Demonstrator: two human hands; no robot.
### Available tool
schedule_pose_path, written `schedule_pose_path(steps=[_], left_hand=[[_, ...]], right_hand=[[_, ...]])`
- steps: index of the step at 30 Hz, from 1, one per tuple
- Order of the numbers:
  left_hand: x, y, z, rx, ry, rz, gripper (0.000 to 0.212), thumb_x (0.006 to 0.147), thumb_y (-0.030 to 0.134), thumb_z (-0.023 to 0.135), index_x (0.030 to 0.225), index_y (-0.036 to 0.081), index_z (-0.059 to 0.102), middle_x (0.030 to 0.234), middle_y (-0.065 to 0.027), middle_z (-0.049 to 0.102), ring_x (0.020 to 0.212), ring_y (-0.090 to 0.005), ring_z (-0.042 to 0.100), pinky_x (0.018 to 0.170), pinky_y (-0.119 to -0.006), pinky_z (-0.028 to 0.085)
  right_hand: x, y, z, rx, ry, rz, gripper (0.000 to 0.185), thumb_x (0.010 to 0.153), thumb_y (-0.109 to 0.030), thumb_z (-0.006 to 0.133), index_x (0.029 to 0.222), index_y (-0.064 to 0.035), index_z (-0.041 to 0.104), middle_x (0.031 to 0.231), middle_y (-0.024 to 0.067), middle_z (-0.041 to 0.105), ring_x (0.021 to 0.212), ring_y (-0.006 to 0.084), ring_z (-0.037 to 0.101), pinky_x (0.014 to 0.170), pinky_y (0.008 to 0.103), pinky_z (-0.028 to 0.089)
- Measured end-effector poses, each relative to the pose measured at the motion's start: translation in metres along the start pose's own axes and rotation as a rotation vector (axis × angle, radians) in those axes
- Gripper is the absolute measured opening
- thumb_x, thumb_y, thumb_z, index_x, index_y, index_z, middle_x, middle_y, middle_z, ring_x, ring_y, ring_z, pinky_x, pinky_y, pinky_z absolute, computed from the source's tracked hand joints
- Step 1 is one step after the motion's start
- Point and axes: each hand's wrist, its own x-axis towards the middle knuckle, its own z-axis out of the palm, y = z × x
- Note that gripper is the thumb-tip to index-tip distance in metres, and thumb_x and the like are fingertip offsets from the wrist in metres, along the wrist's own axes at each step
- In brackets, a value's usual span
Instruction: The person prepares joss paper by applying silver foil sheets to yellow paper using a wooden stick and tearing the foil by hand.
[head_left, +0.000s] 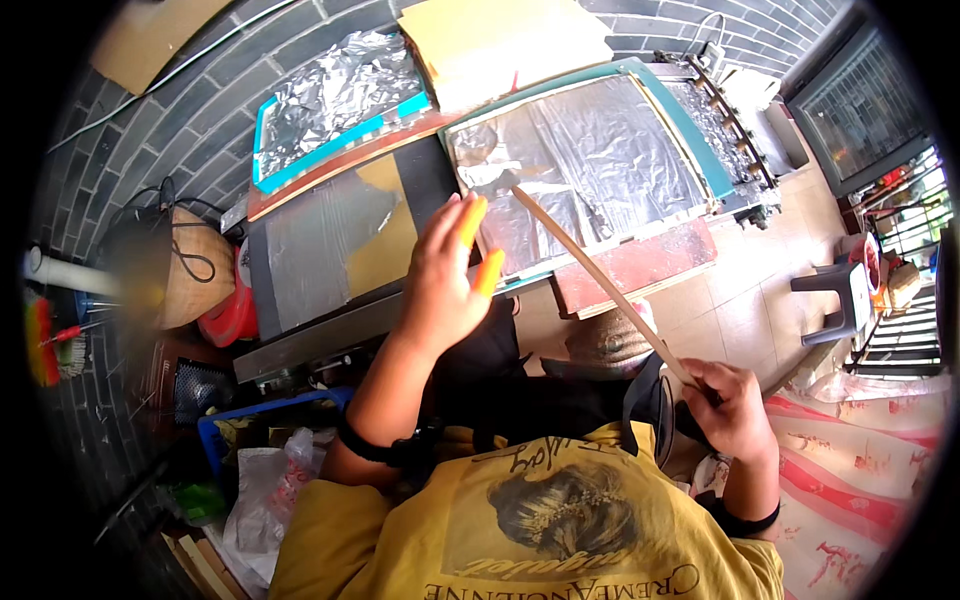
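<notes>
My right hand (724, 405) grips the lower end of a long thin wooden stick (600, 277). The stick's far tip lies over the wrinkled silver foil sheet (622, 165), which covers a flat board with a green edge. My left hand (450, 270) is raised with its fingers apart near the board's left corner; orange covers sit on its thumb and a finger, and it holds nothing. Left of it, a translucent film (307, 255) partly covers a tan sheet (382, 240) on a dark surface.
Behind stands a blue-edged tray (337, 154) of crumpled foil beside a stack of yellowish sheets (502, 45). A reddish board (637, 262) juts out in front. A red basin (232, 315) is at left, a blue crate (217, 450) below, a grey stool (844, 300) at right.
</notes>
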Motion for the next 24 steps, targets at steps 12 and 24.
schedule_pose_path(steps=[12, 24], left_hand=[[-0.012, 0.019, 0.009, 0.187, -0.183, 0.116, 0.057, 0.083, 0.023, 0.069, 0.13, -0.003, 0.05, 0.138, -0.0185, 0.047, 0.135, -0.0394, 0.036, 0.113, -0.053, 0.025], [0.005, 0.042, 0.025, 0.139, -0.185, 0.165, 0.06, 0.082, 0.02, 0.071, 0.132, -0.002, 0.048, 0.138, -0.0175, 0.046, 0.132, -0.0383, 0.041, 0.112, -0.049, 0.029]], right_hand=[[-0.032, 0.017, -0.006, 0.116, -0.023, 0.046, 0.032, 0.077, 0.007, 0.063, 0.108, 0.0035, 0.064, 0.074, 0.0146, 0.059, 0.061, 0.0205, 0.057, 0.057, 0.0298, 0.045], [-0.027, 0.021, -0.001, 0.085, 0.044, 0.034, 0.032, 0.074, 0.009, 0.064, 0.105, 0.0042, 0.065, 0.073, 0.0169, 0.058, 0.059, 0.0246, 0.057, 0.056, 0.0311, 0.044]])
